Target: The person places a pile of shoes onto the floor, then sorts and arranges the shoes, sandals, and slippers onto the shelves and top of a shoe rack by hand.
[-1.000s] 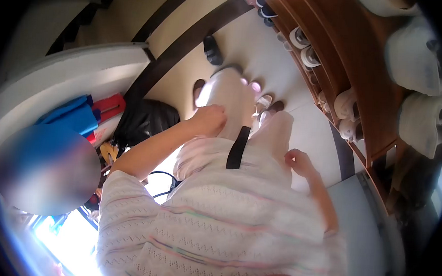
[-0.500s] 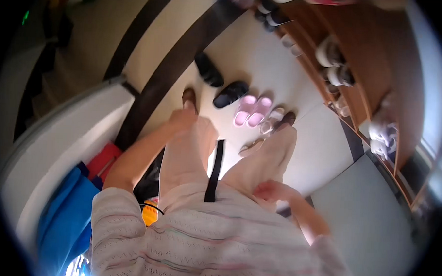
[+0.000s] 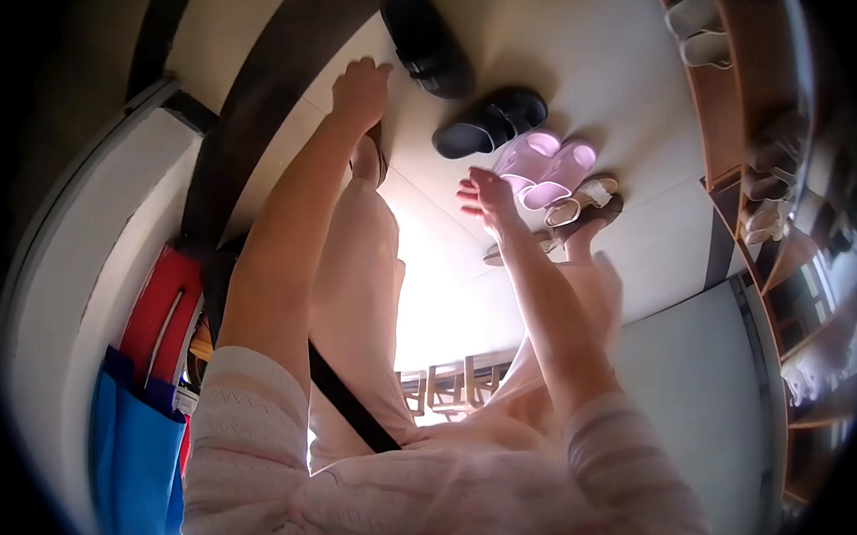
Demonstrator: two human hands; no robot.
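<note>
My left hand (image 3: 361, 92) reaches down over the floor, left of a black two-strap slide sandal (image 3: 427, 43). Its fingers are loosely bent and foreshortened, with nothing visible in them and a gap between hand and sandal. My right hand (image 3: 489, 199) hangs with its fingers apart and empty, in front of a pair of pink slippers (image 3: 553, 173); I cannot tell whether it touches them. The other black slide sandal (image 3: 490, 123) lies just beyond the pink pair. A beige open sandal (image 3: 582, 200) sits beside my right foot, and both feet wear brown footwear.
A wooden shoe rack (image 3: 726, 99) with several shoes stands at right, above a pale grey panel (image 3: 697, 370). On the left are a white ledge (image 3: 76, 243), a blue bag (image 3: 139, 446) and a red item (image 3: 164, 304). Dark bands (image 3: 264, 98) cross the floor.
I have bent lower, so the footwear looks larger and closer. My left hand has moved forward past my knee toward the black sandals; my right hand has left my thigh and reached forward, its fingers spreading.
</note>
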